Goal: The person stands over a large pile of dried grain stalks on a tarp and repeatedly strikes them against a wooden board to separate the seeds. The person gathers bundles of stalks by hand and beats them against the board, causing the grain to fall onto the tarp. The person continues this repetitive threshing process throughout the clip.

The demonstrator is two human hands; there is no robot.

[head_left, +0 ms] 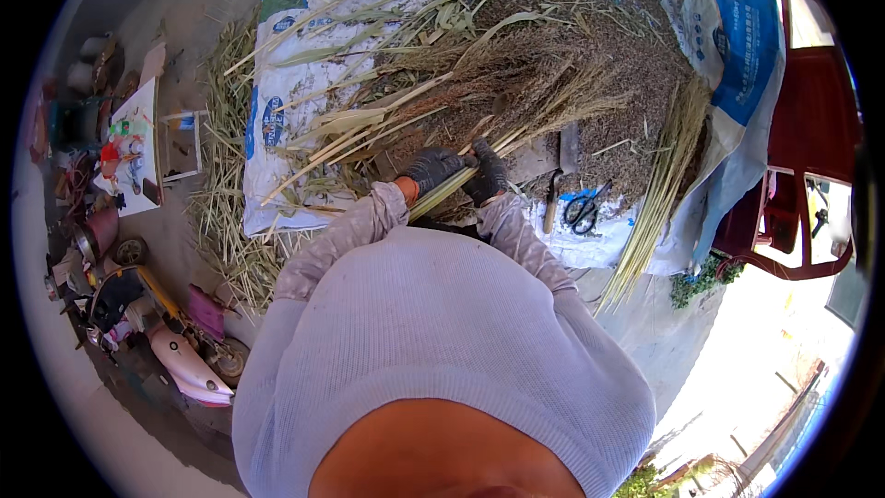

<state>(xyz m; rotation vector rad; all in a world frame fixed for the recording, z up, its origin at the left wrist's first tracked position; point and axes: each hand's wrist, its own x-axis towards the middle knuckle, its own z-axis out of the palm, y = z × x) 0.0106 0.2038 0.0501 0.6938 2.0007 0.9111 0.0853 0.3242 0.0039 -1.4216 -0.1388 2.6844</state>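
Observation:
My left hand (pixel 433 169), in a dark glove, is closed round a small bundle of seed-headed stalks (pixel 505 141). Close beside it, my gloved right hand (pixel 487 173) also has its fingers wrapped round these stalks. Their cut ends point down toward my lap, while the feathery heads spread up and to the right. Just right of my right hand lie a tool with a wooden handle (pixel 550 207) and black-handled scissors (pixel 582 212). A flat grey metal piece (pixel 569 148) lies above them. Beyond my hands, loose stalks with brownish heads (pixel 470 60) are piled up.
White and blue woven sacks (pixel 277 120) lie beneath, strewn with dark seeds (pixel 636 65). A long bundle of stalks (pixel 659 194) rests at the right, near dark red chairs (pixel 811 111). Straw (pixel 221 175) litters the floor at left; a scooter (pixel 180 350) stands lower left.

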